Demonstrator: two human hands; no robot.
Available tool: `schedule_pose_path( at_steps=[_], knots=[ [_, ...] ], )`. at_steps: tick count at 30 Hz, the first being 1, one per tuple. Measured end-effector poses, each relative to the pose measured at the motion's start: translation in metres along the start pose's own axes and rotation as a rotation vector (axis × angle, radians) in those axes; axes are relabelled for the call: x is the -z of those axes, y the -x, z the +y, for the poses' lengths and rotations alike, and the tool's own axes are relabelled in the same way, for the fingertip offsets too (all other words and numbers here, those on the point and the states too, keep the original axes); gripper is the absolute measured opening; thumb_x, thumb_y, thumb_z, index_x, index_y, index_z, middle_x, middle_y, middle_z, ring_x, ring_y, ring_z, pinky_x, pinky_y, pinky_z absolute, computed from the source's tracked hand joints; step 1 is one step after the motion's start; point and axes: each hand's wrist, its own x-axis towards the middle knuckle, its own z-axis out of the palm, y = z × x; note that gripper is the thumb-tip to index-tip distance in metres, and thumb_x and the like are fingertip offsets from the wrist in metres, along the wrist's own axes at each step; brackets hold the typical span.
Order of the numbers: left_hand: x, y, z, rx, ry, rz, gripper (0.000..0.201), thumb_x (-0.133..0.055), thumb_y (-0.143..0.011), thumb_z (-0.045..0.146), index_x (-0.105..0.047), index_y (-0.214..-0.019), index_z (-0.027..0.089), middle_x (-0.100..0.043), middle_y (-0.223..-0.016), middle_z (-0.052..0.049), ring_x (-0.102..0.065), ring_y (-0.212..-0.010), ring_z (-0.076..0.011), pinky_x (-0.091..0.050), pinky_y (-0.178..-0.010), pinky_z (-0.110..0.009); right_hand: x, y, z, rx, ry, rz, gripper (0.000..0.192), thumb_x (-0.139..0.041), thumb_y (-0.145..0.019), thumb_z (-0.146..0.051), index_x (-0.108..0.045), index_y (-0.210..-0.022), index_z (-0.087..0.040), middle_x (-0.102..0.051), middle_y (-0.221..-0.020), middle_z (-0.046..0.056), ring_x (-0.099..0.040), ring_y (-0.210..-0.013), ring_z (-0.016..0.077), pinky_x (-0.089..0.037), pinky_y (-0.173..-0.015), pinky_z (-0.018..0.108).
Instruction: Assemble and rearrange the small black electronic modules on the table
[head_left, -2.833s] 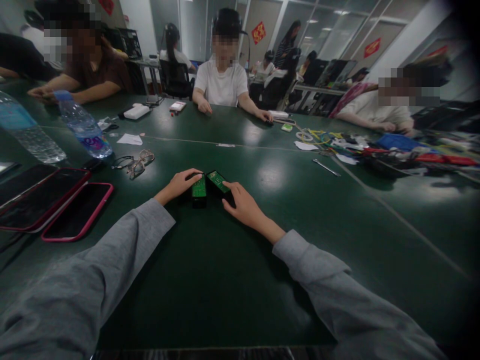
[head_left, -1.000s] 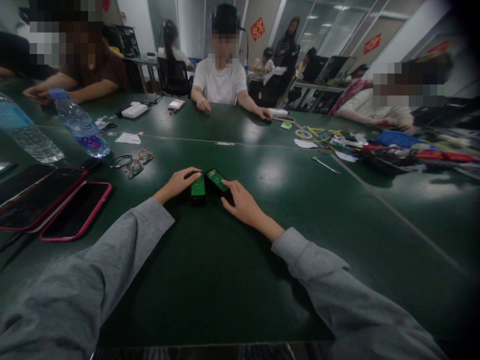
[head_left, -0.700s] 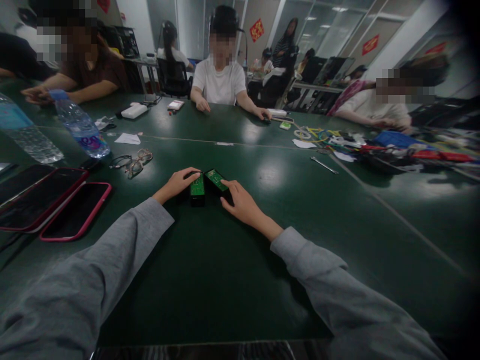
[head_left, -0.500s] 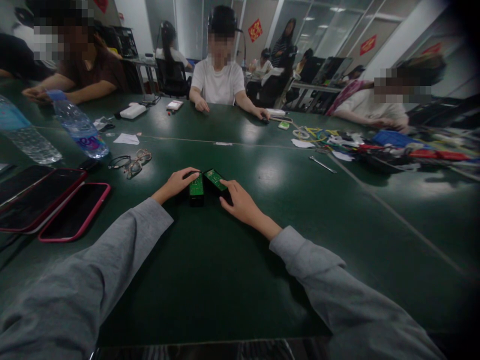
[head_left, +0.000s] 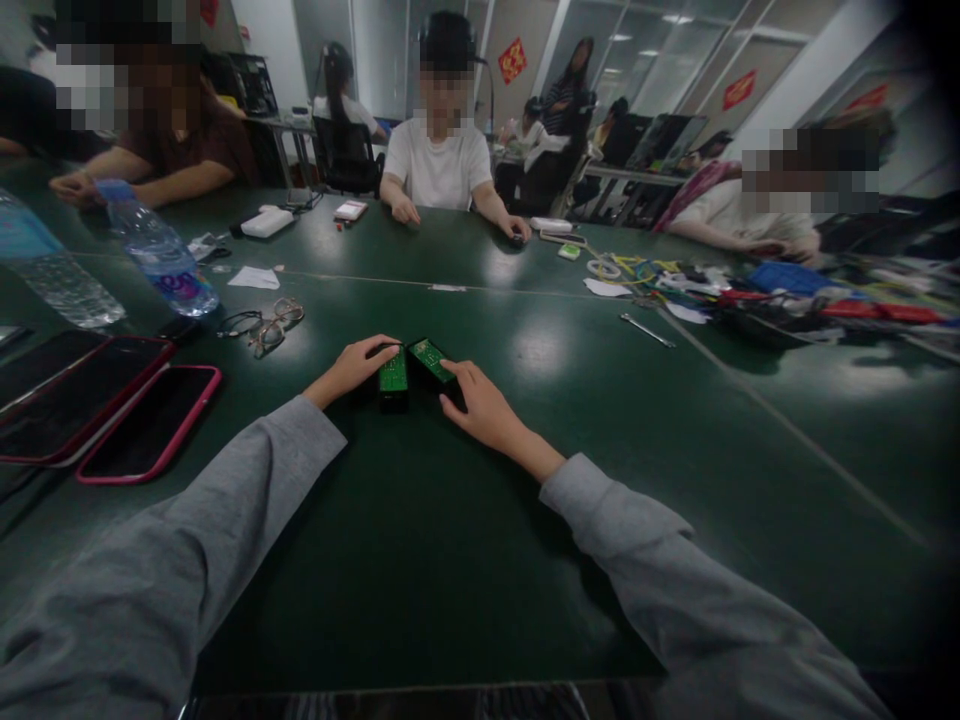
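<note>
At the centre of the green table [head_left: 420, 560], two black modules with green circuit boards are kept side by side: the left module [head_left: 393, 377] is grasped by the left hand [head_left: 351, 370], the right module [head_left: 435, 362] by the right hand [head_left: 480, 408]. Neither hand nor module has been displaced since the earlier frames; only a hand of the person opposite [head_left: 516, 232] has been drawn slightly inward.

text: none legible | water bottle [head_left: 161, 255] label: blurred | red wall signs [head_left: 513, 60]: unreadable

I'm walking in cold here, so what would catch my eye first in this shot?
Two small black blocks with green circuit boards on top, side by side at the middle of the dark green table, with the left hand and right hand resting on them. Next, the pink-cased phones at the left edge.
</note>
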Motion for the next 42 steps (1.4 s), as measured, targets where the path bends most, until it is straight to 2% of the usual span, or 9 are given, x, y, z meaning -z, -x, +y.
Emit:
schedule_pose_path(
  at_steps=[16,21,33,42],
  knots=[
    [-0.0014,-0.0001,-0.0019,-0.013,-0.007,0.008,0.044,-0.046,-0.093,0.054,-0.066,-0.118,0.023,-0.068,-0.12,-0.005,-0.063,-0.11,-0.0231,-0.047,-0.099,-0.04,-0.0005,0.001,0.0015,-0.001,0.001,-0.02,0.057,-0.049,-0.094,-0.034,-0.031,-0.146,-0.021,-0.052,-0.124,0.014,-0.057,-0.106,0.0267,-0.054,-0.089,0.048],
    [-0.0021,-0.001,-0.0029,-0.009,0.008,0.009,0.044,-0.047,-0.092,0.054,-0.066,-0.116,0.024,-0.069,-0.119,-0.005,-0.063,-0.111,-0.0236,-0.047,-0.099,-0.04,-0.0023,-0.0003,0.0024,0.004,0.027,-0.017,0.054,-0.05,-0.094,-0.034,-0.036,-0.144,-0.02,-0.051,-0.124,0.014,-0.055,-0.11,0.0272,-0.052,-0.092,0.047],
    [-0.001,-0.0001,-0.0003,-0.006,-0.01,0.01,0.045,-0.046,-0.092,0.056,-0.066,-0.117,0.024,-0.068,-0.12,-0.005,-0.062,-0.112,-0.0237,-0.046,-0.101,-0.04,-0.0011,-0.0004,0.0013,0.004,0.029,-0.021,0.054,-0.049,-0.094,-0.033,-0.036,-0.144,-0.018,-0.051,-0.124,0.014,-0.054,-0.111,0.027,-0.052,-0.094,0.047],
    [-0.0004,0.0013,0.0017,-0.002,-0.017,0.004,0.044,-0.045,-0.093,0.053,-0.066,-0.117,0.024,-0.068,-0.121,-0.005,-0.062,-0.113,-0.0241,-0.045,-0.102,-0.042,-0.0008,0.0001,0.0013,0.006,0.01,-0.015,0.054,-0.049,-0.094,-0.033,-0.036,-0.144,-0.021,-0.051,-0.124,0.014,-0.056,-0.109,0.0272,-0.053,-0.092,0.049]
  ],
)
